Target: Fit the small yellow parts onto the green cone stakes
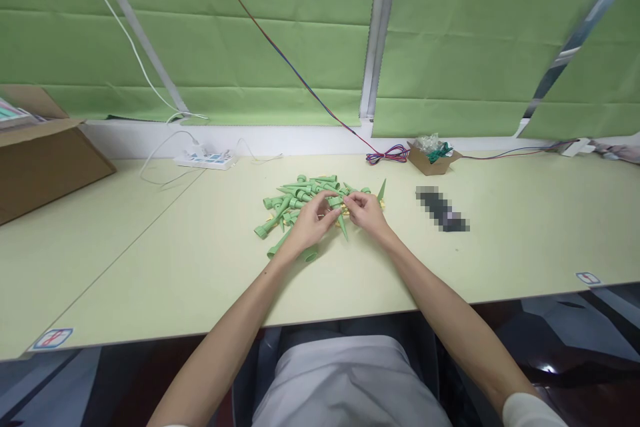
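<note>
Clock centred on the hands, 12 toward the green blinds (300, 47). My left grip (311, 221) is clamped on one green spike (343, 225), thumb and fingers curled about its wide head. The spike slants out from under the fingertips, its point toward half past 5. My right grip (367, 211) comes in at 3 o'clock to the head, thumb and fingers drawn together right beside it; I cannot tell whether a small part is pinched between them.

Loose pile of green spikes (273, 223) on the pale surface (500, 233), mostly 8 to 11 o'clock of the held one, with pieces partly under my left wrist at 7. Yellow pieces (383, 203) show by the right knuckles; another spike tip (382, 190) stands at 2.

Farther out: pixelated dark object (443, 209) at 3; small cardboard box (427, 165) at 2, wire coil (387, 155) near 1, just beside it. White power strip (205, 160) at 10, large carton (45, 160) past 9.
</note>
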Available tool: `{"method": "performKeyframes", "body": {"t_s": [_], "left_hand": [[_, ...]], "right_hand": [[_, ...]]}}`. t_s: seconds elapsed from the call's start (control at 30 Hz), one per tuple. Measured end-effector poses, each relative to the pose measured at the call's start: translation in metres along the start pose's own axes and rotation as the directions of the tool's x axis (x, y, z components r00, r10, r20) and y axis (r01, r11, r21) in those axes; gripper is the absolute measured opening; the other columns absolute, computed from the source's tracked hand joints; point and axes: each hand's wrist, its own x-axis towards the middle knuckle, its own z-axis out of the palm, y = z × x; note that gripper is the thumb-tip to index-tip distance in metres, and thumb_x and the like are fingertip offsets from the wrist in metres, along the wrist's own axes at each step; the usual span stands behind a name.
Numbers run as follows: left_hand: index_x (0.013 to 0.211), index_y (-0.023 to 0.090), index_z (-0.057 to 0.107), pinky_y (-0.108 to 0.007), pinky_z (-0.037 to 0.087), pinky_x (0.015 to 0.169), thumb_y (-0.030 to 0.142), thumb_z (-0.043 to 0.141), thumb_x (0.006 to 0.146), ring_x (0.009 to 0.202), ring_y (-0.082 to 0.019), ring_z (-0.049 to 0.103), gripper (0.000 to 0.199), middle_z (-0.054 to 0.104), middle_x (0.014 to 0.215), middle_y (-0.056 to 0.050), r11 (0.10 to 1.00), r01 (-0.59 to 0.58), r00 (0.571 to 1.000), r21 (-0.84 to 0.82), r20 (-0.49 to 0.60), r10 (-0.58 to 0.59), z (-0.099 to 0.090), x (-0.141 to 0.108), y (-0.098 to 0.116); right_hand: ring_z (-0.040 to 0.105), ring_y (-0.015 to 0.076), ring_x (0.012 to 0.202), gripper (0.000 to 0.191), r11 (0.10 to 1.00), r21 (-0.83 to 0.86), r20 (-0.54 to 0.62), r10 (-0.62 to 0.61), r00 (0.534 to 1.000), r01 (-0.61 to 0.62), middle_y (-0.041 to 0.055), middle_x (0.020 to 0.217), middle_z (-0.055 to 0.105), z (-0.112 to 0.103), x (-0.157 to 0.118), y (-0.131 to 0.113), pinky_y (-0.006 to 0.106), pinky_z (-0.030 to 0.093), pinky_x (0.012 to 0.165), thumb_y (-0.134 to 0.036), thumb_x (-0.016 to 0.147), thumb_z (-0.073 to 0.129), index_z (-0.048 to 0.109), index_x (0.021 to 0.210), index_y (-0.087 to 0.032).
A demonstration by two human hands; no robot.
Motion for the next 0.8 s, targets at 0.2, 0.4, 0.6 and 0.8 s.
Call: {"method": "performKeyframes", "body": {"t_s": [0.2,0.4,0.6,0.8], "left_hand": [[0.130,0.021,0.059,-0.030,0.049,0.077,0.024,0.054,0.092,0.076,-0.018,0.061,0.038,0.069,0.097,-0.006,0.937,-0.186,0.982,0.296,0.014,0.190,0.0014,-0.0033,-0.0009],[0.132,0.021,0.057,-0.030,0.051,0.079,0.021,0.050,0.093,0.084,-0.017,0.063,0.040,0.066,0.125,-0.010,0.927,-0.210,0.977,0.311,0.027,0.213,0.0026,-0.0038,-0.0004],[0.133,0.022,0.052,-0.027,0.051,0.067,0.022,0.062,0.086,0.075,-0.015,0.066,0.049,0.063,0.120,-0.010,0.981,-0.062,0.994,0.182,-0.081,0.078,0.0027,-0.0013,-0.0014],[0.085,0.016,0.062,-0.026,0.045,0.046,0.055,0.062,0.087,0.058,-0.016,0.062,0.039,0.066,0.084,-0.008,0.949,0.230,0.971,-0.215,-0.011,-0.238,0.0003,0.0034,-0.0005]], "right_hand": [[0.030,0.0088,0.037,0.054,0.996,0.041,-0.005,0.079,0.997,-0.079,-0.0065,0.044,0.032,-0.0005,0.0006,-0.0037,0.026,0.019,0.041,-0.069,0.069,0.071,0.047,0.057,-0.022],[0.028,0.0077,0.037,0.051,0.984,0.127,-0.007,0.128,0.992,-0.126,-0.0082,0.045,0.027,0.0010,-0.0004,-0.0068,0.025,0.018,0.041,-0.064,0.066,0.075,0.047,0.057,-0.022],[0.027,0.0071,0.039,0.052,0.977,0.195,-0.048,0.095,0.994,-0.084,-0.0087,0.048,0.028,0.0029,-0.0003,-0.0097,0.025,0.020,0.041,-0.067,0.066,0.074,0.049,0.062,-0.022],[0.030,0.0085,0.042,0.049,0.985,0.167,-0.082,-0.024,0.996,0.038,-0.0077,0.049,0.032,0.0024,-0.0003,-0.0084,0.026,0.025,0.042,-0.067,0.072,0.070,0.052,0.067,-0.022]]}}
